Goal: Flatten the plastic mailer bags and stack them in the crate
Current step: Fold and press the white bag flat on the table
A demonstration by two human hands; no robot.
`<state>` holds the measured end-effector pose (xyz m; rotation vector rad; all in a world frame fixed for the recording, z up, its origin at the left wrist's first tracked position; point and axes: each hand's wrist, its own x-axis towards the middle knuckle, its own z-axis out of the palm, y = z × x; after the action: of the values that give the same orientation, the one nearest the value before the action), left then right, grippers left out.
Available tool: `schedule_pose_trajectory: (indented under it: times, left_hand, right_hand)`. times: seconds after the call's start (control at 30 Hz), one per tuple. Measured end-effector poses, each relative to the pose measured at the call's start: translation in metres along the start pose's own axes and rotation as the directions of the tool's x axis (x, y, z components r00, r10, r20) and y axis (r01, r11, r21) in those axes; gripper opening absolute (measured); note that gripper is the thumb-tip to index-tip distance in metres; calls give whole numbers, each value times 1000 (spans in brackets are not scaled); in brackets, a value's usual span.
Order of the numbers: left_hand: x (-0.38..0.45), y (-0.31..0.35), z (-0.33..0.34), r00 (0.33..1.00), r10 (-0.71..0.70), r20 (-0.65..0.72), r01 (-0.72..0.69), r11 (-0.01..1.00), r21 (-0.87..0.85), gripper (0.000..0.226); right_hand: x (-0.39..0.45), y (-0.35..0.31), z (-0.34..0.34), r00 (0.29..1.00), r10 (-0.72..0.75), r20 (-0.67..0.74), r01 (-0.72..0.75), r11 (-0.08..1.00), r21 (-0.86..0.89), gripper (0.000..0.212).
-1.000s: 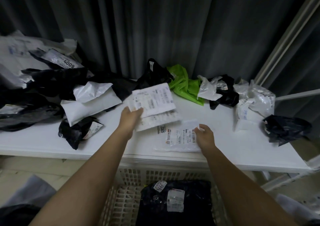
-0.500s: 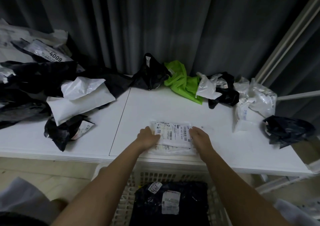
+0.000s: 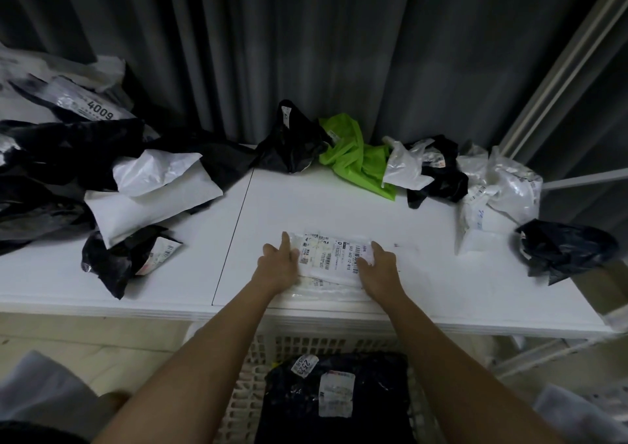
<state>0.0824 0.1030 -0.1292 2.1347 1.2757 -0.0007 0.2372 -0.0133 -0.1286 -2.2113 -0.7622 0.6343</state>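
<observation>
The fine print on the labels is too small and blurred to read, apart from "4009" on a grey label (image 3: pixel 97 113) in the heap at far left, which the frame edge cuts off; the crate's sides and the lower part of its contents are hidden by the forearms and the bottom edge. The flat clear plastic mailer bag with white barcode labels (image 3: pixel 331 256) lies on the white tabletop (image 3: pixel 339 202) near its front edge, on top of at least 1 more pale bag whose outline is hard to make out. The left hand (image 3: pixel 277 265) rests on the bag's left end with fingers straight, the grip apart; the right hand (image 3: pixel 377 267) presses the right end, fingers bent over the edge, though whether they pinch it I cannot tell. Below the tabletop, the white lattice plastic crate (image 3: pixel 258 369) holds a flattened black mailer bag with 2 white labels (image 3: pixel 339 396). Crumpled black, white and bright green bags (image 3: pixel 356 158) lie along the back by the grey curtain (image 3: pixel 306 36).
</observation>
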Motion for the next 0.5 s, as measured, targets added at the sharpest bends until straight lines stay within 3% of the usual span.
schedule_pose_trajectory:
  times: [0.1, 0.17, 0.23, 0.33, 0.5]
  left_hand:
    - [-1, 0, 1, 999, 6, -53, 1, 991, 135, 60]
    - [-5, 1, 3, 995, 39, -93, -14, 969, 248, 62]
    - [-5, -4, 6, 988, 73, -133, -25, 942, 336, 60]
    - [-7, -8, 10, 983, 109, -150, -41, 917, 398, 55]
    - [-8, -13, 17, 958, 177, -226, -54, 885, 462, 54]
  right_hand:
    - [-2, -2, 2, 992, -80, -101, 48, 956, -288, 59]
    - [-4, -6, 7, 961, -264, -80, 195, 855, -480, 59]
    - [-2, -12, 16, 923, -375, 85, 361, 768, -529, 59]
    - [3, -11, 30, 901, -339, 269, 433, 708, -558, 55]
    - [0, -1, 43, 890, -364, 274, 445, 570, -691, 67]
